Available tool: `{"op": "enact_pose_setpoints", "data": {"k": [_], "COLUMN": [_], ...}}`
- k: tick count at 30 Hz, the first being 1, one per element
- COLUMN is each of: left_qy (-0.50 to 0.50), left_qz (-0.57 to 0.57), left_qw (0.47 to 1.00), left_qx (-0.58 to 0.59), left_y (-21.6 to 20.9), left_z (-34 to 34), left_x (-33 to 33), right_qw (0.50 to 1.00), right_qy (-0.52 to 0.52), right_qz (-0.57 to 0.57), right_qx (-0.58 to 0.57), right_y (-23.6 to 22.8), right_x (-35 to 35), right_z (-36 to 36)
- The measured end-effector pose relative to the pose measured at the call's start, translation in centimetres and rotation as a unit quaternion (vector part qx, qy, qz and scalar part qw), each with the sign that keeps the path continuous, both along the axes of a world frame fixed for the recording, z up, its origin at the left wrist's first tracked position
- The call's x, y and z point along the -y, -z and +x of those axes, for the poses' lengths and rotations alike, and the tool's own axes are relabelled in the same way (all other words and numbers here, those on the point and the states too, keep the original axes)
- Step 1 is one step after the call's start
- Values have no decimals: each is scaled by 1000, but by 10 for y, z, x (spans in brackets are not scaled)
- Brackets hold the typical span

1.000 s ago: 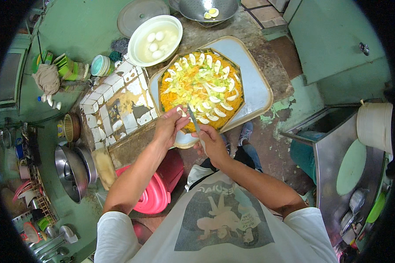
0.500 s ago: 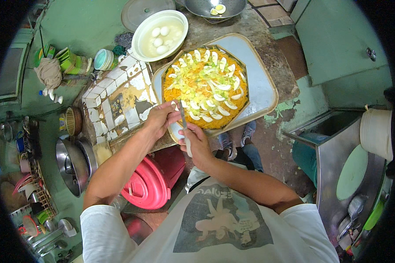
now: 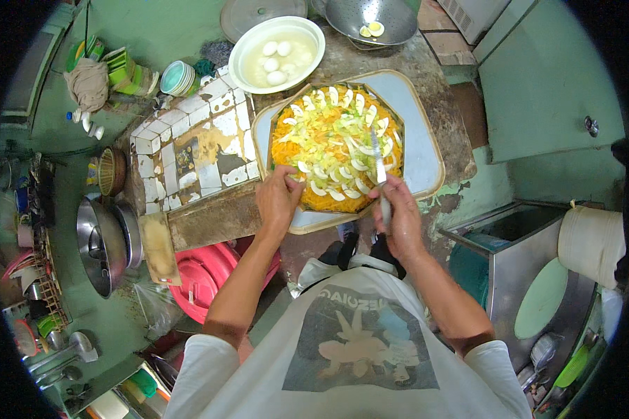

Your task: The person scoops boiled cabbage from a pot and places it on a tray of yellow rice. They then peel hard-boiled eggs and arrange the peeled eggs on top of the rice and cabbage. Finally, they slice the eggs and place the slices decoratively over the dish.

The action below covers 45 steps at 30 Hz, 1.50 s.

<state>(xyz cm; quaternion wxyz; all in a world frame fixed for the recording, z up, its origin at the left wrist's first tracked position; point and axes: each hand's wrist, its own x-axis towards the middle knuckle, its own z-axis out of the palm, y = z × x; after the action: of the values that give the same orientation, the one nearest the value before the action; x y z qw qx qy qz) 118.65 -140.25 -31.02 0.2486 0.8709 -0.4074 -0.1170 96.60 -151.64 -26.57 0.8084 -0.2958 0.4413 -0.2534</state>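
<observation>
An octagonal platter of orange food (image 3: 307, 197) has pale green chopped vegetable (image 3: 328, 133) heaped over its middle. White egg slices (image 3: 337, 195) form a ring near its rim. My left hand (image 3: 278, 201) is at the platter's near left edge, thumb and fingers pinched together over the food; anything between them is too small to make out. My right hand (image 3: 404, 220) grips a knife (image 3: 379, 164) by its handle at the near right edge, blade pointing away from me over the egg slices. Beneath the platter lies a light blue tray (image 3: 421, 133).
Behind the platter, a white basin (image 3: 239, 64) holds several peeled eggs (image 3: 276, 77) in cloudy water. A metal colander (image 3: 342, 15) with cut egg pieces (image 3: 376, 28) stands beyond. Broken white tiles (image 3: 210, 150) cover the counter's left; a red lidded bin (image 3: 199, 283) stands below.
My hands have moved apart. The right carries the knife to the platter's right side, and the left has come to its near left edge. The whole view has shifted slightly.
</observation>
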Motion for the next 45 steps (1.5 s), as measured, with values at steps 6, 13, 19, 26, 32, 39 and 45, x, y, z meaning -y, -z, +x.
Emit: {"op": "enact_pose_setpoints", "data": {"k": [6,13,19,26,32,39,45], "left_qy": [-7,86,115,2,-232,98,156], "left_qz": [-39,-82,-6,-38,-222,78,-95], "left_qw": [999,981,982,992,846,917,978], "left_qx": [-27,-156,-147,-119,-427,-378,-103], "left_y": [-11,37,59,73,46,-54,-116], "left_z": [55,127,132,113,1,16,40], "left_x": [8,121,154,60,-50,-61,163], "right_qw": [993,989,986,901,781,711,844], "right_qy": [39,135,147,-30,-260,-253,-257], "right_qz": [-84,-6,-44,-313,-471,-651,-468], "right_qx": [-67,-60,-66,-299,-316,-85,-54], "right_y": [17,74,80,76,71,36,19], "right_x": [8,-47,-42,73,182,202,204], "right_z": [-42,-30,-12,5,101,150,33]}}
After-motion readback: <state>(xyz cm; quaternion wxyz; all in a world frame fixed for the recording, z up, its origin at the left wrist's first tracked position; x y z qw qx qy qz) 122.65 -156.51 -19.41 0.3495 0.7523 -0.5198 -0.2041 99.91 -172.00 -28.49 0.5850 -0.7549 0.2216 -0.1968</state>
